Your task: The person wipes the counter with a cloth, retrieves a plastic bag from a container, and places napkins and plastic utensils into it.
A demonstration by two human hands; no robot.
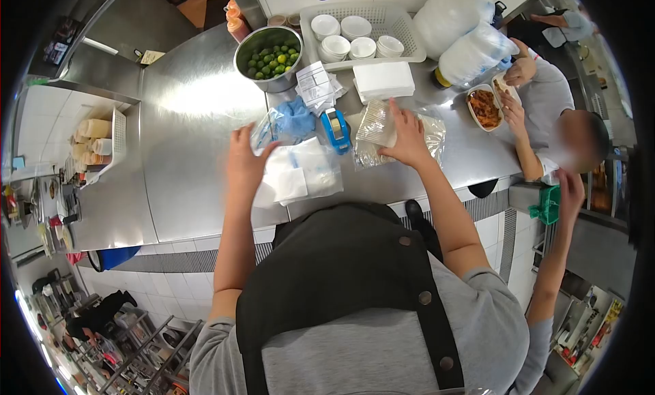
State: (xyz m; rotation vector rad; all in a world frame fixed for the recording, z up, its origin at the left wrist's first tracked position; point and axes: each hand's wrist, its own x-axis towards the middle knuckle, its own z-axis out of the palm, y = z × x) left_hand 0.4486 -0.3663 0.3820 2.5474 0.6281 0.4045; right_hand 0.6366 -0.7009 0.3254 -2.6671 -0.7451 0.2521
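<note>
My left hand (247,157) is at the left of the pile, thumb and fingers apart and slightly blurred, beside crumpled blue plastic (295,119) in a clear bag. Just right of it lies a stack of white plastic bags (310,170). My right hand (407,139) is spread over clear ribbed plastic packets (374,125), its fingertips at their upper edge. Between the hands sits a blue tape dispenser (335,130). Printed paper slips (316,88) lie above it, and a stack of white napkins (384,80) is beyond my right hand.
A steel pot of limes (271,57) and a white basket (415,44) of small white bowls stand at the back. Large bags of white items (471,54) are at right. There a person (552,95) handles a container of reddish-brown food (484,110). Orange bottles (237,25) stand back left.
</note>
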